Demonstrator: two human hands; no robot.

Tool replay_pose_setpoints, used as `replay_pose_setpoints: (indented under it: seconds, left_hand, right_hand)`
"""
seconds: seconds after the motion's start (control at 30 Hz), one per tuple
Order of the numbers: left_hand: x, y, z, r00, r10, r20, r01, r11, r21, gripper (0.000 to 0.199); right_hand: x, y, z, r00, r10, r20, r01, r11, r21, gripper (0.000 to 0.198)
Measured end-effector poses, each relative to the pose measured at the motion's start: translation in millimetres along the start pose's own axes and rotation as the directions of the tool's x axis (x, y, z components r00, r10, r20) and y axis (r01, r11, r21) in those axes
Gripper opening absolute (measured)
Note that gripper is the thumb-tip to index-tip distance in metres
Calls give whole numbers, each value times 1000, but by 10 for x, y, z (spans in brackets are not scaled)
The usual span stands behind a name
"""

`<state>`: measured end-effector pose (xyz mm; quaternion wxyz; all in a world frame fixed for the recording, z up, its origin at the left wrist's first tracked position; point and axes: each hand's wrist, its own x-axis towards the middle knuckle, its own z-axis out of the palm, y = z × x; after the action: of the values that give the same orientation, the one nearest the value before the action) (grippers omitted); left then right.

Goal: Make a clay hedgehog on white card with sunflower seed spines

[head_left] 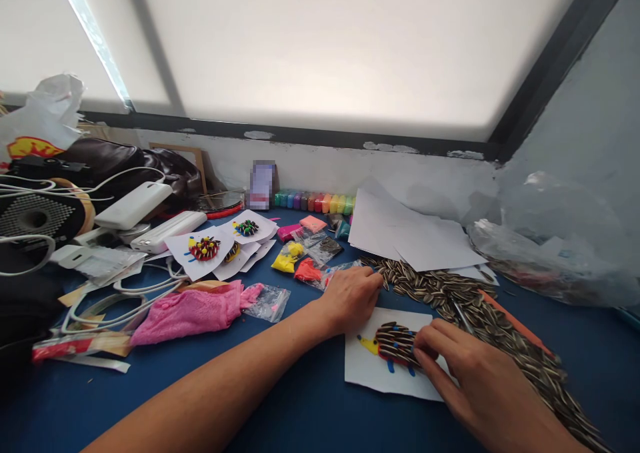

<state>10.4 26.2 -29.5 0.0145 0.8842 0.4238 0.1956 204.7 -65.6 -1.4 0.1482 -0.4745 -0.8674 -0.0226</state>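
Note:
A white card (360, 367) lies on the blue table, bearing a hedgehog picture (395, 343) with a yellow clay snout, blue feet and striped sunflower seeds as spines, dotted with blue. My right hand (470, 373) reaches in from the right, thumb and forefinger pinched at the hedgehog's rear edge. Whatever they pinch is hidden by the fingers. Just above the card's upper left corner, my left hand (353, 298) is curled, its fingertips at the near end of the sunflower seed pile (435, 285); what it holds, if anything, cannot be made out.
Bags of yellow clay (287, 258) and red clay (308, 271) lie left of the seeds. Finished hedgehog cards (203, 249), a pink cloth (193, 316), cables and white power banks (133, 205) crowd the left. White paper sheets (410, 229) and a plastic bag (555, 253) lie behind.

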Motion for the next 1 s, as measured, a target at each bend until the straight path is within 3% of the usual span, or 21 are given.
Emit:
replay_pose_setpoints:
  seconds: [1.0]
  left_hand:
    - [-1, 4, -28, 1000, -7, 22, 8, 1000, -21, 20]
  right_hand:
    - [1, 8, -23, 998, 61, 0, -61, 998, 29, 18]
